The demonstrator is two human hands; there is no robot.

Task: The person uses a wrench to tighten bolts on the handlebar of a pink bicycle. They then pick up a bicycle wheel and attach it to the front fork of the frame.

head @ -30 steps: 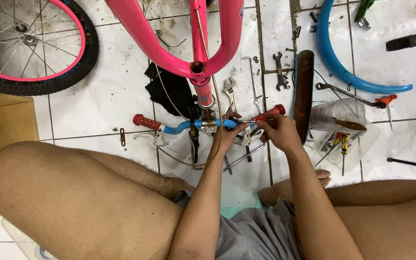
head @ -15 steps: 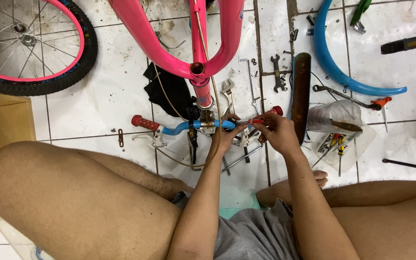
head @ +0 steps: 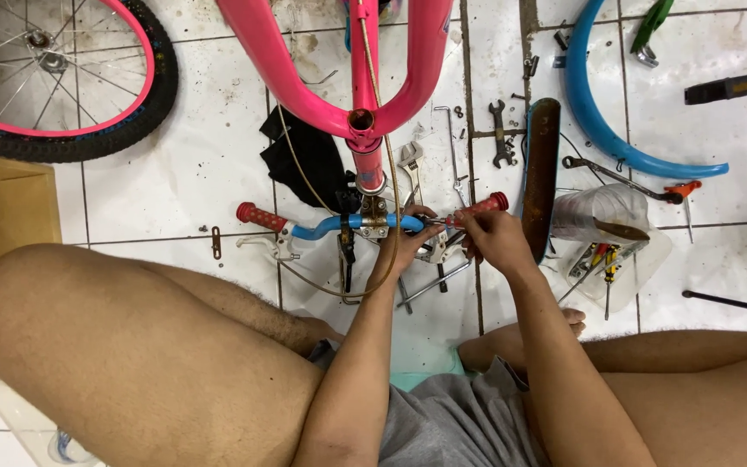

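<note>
Both hands work at the blue handlebar just below the pink bike frame. The left hand curls around the bar near its stem clamp, while the right hand pinches close to the red grip. A wrench lies beyond the right hand.

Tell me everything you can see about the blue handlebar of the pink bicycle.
The blue handlebar is a curved metal-looking tube lying crosswise above the white tiled floor, clamped at its middle to the stem of the pink frame. Each end carries a red studded grip. A silver brake lever hangs below its left part. The left hand and right hand both grasp its right half.
</note>
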